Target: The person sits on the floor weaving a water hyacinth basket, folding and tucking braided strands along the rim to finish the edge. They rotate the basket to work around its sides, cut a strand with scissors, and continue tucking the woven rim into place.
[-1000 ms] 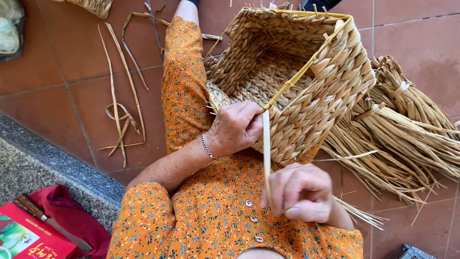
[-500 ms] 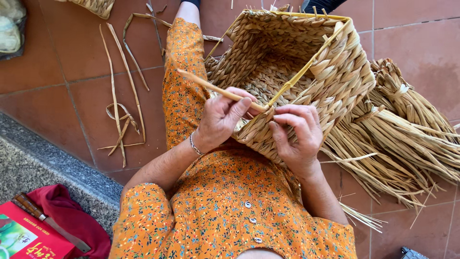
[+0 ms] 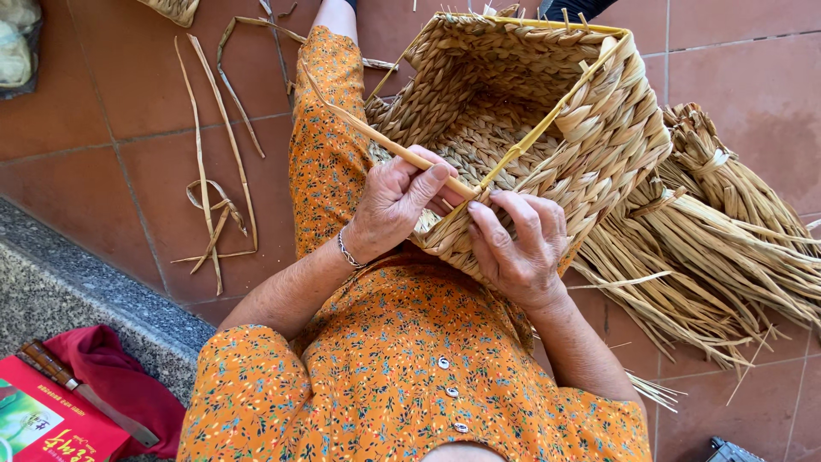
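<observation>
A square woven straw basket [image 3: 599, 128] lies tilted on my lap, its opening facing up and away. My left hand [image 3: 395, 201] pinches a long pale straw strand [image 3: 376, 137] that runs up and left from the basket's near rim. Over that same rim rests my right hand [image 3: 517, 244], fingers pressed against the weave beside the strand's end. A yellow frame rod [image 3: 547, 115] runs along the basket's edges. I wear an orange flowered dress [image 3: 402, 359] and a bracelet on my left wrist.
Bundles of dried straw [image 3: 727, 231] lie on the red tile floor to the right. Loose strands [image 3: 214, 205] are scattered on the tiles at left. A red cloth [image 3: 103, 372], a knife [image 3: 85, 393] and a red box [image 3: 51, 423] sit at bottom left by a stone step.
My right hand has moved from my lap up to the basket rim. The strand, first held upright, has swung to point up-left in my left hand.
</observation>
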`<control>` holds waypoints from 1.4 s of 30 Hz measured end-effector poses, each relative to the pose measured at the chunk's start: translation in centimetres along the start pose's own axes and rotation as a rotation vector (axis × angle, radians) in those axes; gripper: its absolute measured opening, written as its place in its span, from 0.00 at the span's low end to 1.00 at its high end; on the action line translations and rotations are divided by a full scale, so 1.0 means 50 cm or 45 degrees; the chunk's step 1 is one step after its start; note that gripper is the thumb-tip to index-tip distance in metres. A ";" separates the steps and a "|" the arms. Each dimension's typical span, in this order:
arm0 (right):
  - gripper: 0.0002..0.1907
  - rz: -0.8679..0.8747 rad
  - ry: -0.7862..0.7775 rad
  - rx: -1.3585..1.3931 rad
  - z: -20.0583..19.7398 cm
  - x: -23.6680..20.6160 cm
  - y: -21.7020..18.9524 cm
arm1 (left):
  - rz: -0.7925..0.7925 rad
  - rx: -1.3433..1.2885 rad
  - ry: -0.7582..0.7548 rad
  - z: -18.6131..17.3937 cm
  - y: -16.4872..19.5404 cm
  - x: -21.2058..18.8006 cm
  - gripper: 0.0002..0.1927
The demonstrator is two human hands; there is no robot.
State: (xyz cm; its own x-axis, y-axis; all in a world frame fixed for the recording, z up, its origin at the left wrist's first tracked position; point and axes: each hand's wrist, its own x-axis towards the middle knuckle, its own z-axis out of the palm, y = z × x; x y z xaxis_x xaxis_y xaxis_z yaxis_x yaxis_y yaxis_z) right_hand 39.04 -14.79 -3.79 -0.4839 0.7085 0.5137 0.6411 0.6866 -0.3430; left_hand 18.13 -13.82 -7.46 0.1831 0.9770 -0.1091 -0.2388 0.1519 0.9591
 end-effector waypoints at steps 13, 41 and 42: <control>0.19 0.009 0.011 0.096 0.015 -0.019 0.016 | 0.019 -0.226 0.258 -0.052 0.025 0.020 0.10; 0.19 0.055 -0.055 0.000 0.017 -0.031 -0.008 | -0.491 -0.943 -0.327 -0.091 -0.040 0.031 0.16; 0.18 0.058 -0.055 0.002 0.018 -0.031 -0.008 | -0.481 -0.921 -0.331 -0.088 -0.045 0.030 0.14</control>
State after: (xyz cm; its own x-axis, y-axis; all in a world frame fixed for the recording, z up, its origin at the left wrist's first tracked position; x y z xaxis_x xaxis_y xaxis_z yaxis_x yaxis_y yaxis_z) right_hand 38.97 -16.01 -5.16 -0.4796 0.7455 0.4628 0.6620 0.6536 -0.3668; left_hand 14.75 -12.04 -10.92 0.5648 0.7897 -0.2395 -0.6514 0.6048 0.4582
